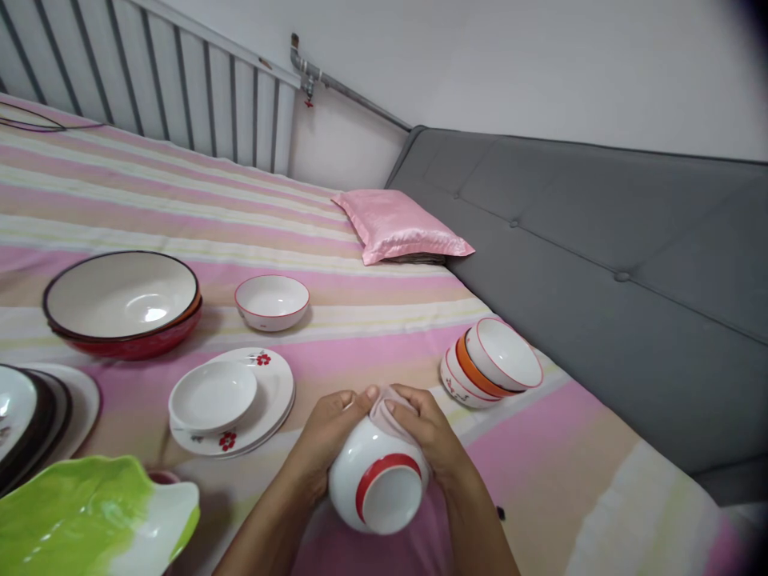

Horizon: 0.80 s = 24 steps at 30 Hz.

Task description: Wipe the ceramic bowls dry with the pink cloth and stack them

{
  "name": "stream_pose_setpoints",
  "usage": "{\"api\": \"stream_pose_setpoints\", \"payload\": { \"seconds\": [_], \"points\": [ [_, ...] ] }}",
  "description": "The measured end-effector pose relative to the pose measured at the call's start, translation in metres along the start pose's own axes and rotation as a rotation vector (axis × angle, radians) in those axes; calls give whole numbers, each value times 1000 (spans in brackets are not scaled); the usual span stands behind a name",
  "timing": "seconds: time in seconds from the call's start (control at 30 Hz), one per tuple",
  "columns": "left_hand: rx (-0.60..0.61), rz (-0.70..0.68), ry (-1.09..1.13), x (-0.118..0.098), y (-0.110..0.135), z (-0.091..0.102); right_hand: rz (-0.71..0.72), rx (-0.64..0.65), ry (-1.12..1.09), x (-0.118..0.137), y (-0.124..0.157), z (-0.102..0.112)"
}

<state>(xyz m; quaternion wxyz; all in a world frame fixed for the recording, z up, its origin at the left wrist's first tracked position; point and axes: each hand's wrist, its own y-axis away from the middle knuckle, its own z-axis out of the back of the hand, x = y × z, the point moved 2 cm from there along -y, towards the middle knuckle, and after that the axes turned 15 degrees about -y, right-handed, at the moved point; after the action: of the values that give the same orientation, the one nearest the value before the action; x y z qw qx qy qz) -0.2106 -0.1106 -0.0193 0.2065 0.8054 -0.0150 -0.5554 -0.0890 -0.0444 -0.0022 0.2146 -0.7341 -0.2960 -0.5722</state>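
Between my two hands is a white bowl (345, 472) with a red ring around its foot, tipped so that its underside faces me. My left hand (331, 436) grips its left side, thumb near the rim. On the other side my right hand (429, 428) presses a pale pink cloth (390, 408) against the bowl's far edge. The left thumb also touches this cloth. The bowl's inside is hidden from me. To the right stands a tilted stack of bowls (474, 376), white and orange. Left of my hands, a small white bowl (213, 396) rests on flowered white plates (273, 400).
A red-rimmed white bowl (272, 304) and large red bowls (120, 296) sit on the striped bedsheet (360, 312). Dark-rimmed dishes (30, 424) and a green leaf-shaped dish (78, 512) lie at lower left. A pink pillow (405, 224) leans by the grey headboard (588, 256).
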Motion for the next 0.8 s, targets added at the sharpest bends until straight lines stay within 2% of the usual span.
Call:
{"api": "stream_pose_setpoints", "payload": {
  "seconds": [0.07, 0.13, 0.23, 0.33, 0.47, 0.53, 0.63, 0.8],
  "points": [
    [-80, 26, 76, 1, -1, -1, -29, -44, -107, -4, -3, 4],
    [-75, 108, 115, 4, -4, -2, -45, -114, -207, -9, -6, 10],
    [-75, 187, 56, 11, -8, 0, -28, -273, -388, -13, -10, 20],
    [-177, 154, -5, 17, -12, 3, 22, -451, -623, -14, -13, 28],
    [-189, 20, 137, 22, -17, -1, 85, -613, -867, -13, -14, 25],
    [-208, -45, 253, 22, -18, -4, 89, -612, -902, -15, -14, 18],
    [-274, -61, 362, 20, -16, -3, 85, -552, -810, -22, -13, 10],
    [-401, -63, 152, 14, -9, 6, 209, -377, -449, -25, -11, 9]
  ]
}}
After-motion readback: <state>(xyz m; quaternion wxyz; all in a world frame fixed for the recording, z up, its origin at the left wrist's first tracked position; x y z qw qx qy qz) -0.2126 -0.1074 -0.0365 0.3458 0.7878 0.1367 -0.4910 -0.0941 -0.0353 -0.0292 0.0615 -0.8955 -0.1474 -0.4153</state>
